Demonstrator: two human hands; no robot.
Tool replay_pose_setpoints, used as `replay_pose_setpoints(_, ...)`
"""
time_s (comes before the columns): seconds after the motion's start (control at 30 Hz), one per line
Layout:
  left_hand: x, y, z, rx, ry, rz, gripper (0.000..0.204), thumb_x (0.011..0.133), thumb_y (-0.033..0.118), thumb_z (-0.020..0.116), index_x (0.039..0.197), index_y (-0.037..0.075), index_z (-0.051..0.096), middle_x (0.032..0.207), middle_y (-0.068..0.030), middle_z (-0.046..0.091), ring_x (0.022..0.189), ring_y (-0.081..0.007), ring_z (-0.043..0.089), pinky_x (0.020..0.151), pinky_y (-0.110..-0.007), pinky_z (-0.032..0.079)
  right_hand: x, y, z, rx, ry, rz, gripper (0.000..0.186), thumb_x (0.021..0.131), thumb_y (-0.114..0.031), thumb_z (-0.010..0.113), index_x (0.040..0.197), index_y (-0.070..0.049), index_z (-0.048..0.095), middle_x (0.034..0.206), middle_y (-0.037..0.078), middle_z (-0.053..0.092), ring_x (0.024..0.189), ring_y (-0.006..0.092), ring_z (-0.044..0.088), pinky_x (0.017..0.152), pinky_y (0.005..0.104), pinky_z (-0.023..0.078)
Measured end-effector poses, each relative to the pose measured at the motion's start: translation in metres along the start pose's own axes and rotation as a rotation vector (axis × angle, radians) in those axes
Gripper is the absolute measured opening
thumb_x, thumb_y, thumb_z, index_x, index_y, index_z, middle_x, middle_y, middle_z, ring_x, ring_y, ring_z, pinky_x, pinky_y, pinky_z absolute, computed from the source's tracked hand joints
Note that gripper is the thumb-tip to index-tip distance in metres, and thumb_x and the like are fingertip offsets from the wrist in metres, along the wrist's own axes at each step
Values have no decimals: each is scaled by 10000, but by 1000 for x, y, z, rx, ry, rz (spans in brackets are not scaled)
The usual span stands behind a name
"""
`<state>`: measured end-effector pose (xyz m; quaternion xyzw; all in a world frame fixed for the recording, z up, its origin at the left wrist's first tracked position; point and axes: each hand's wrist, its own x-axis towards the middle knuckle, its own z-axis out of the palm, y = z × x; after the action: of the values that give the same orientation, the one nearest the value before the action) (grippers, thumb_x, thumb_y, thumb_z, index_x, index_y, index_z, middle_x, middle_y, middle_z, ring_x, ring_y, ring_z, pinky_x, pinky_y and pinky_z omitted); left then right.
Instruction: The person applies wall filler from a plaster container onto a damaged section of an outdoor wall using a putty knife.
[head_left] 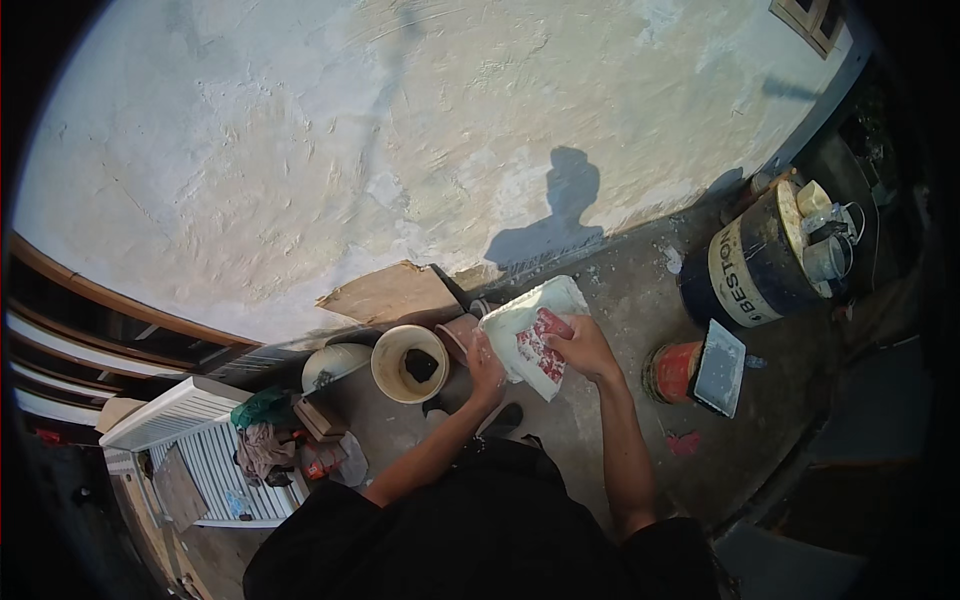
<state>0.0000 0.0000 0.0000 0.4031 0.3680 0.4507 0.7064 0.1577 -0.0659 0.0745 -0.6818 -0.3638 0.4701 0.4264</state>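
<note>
A white plastic tray (530, 303) coated with pale paste is held up at the centre, tilted. My left hand (487, 365) is closed on the tray's left edge. My right hand (582, 345) grips a red scraper (531, 350) smeared with white material, its blade lying over the inside of the tray. Just left of my hands stands an open cream bucket (392, 384) with something dark inside, and a pinkish container (457, 338) sits behind my left hand, partly hidden.
A plastered wall (330, 150) fronts me, cardboard (390, 290) against it. At right stand a dark drum (715, 275) topped with containers and a red can (675, 375) bearing a grey tray (720, 365). At left lie a slatted white rack (215, 460), crumpled cloths (262, 450) and boxes.
</note>
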Motion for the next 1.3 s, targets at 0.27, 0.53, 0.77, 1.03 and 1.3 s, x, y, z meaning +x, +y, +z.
replay_pose_setpoints(0.27, 29, 9, -29, 23, -9, 20, 478, 1018, 397, 278, 1046, -7, 532, 925, -68, 593, 815, -111, 562, 739, -263, 469, 32, -13, 45, 234, 112, -112, 156, 845, -11, 587, 986, 39, 633, 819, 40, 646, 689, 74, 580, 615, 244, 480)
replay_pose_setpoints(0.53, 53, 23, -76, 78, -83, 43, 474, 1021, 389, 273, 1045, -9, 529, 941, -76, 597, 827, -121, 567, 756, -278, 468, 46, -27, 88, 400, 142, -64, 183, 852, -35, 595, 1015, 41, 626, 855, 62, 662, 702, 94, 604, 635, 246, 490)
replay_pose_setpoints(0.77, 71, 59, -106, 3, -144, 7, 486, 1022, 390, 264, 1072, -19, 522, 959, -88, 592, 881, -129, 552, 804, -291, 449, 59, -31, 133, 523, 221, -75, 202, 847, -41, 608, 1029, 46, 618, 883, 76, 668, 734, 107, 618, 666, 244, 502)
replay_pose_setpoints(1.03, 101, 66, -133, -10, -171, -38, 500, 1020, 404, 264, 1024, -26, 519, 913, -81, 603, 813, -130, 565, 754, -285, 465, 61, -54, 155, 514, 280, -5, 237, 834, -15, 620, 1068, 23, 605, 912, 67, 662, 761, 105, 615, 675, 239, 501)
replay_pose_setpoints(1.3, 118, 86, -112, -22, -200, -58, 491, 1020, 397, 252, 1054, -21, 507, 918, -102, 621, 809, -139, 614, 742, -272, 510, 74, -71, 149, 439, 258, 9, 259, 835, -9, 616, 1091, 3, 582, 891, 44, 656, 754, 107, 611, 677, 243, 492)
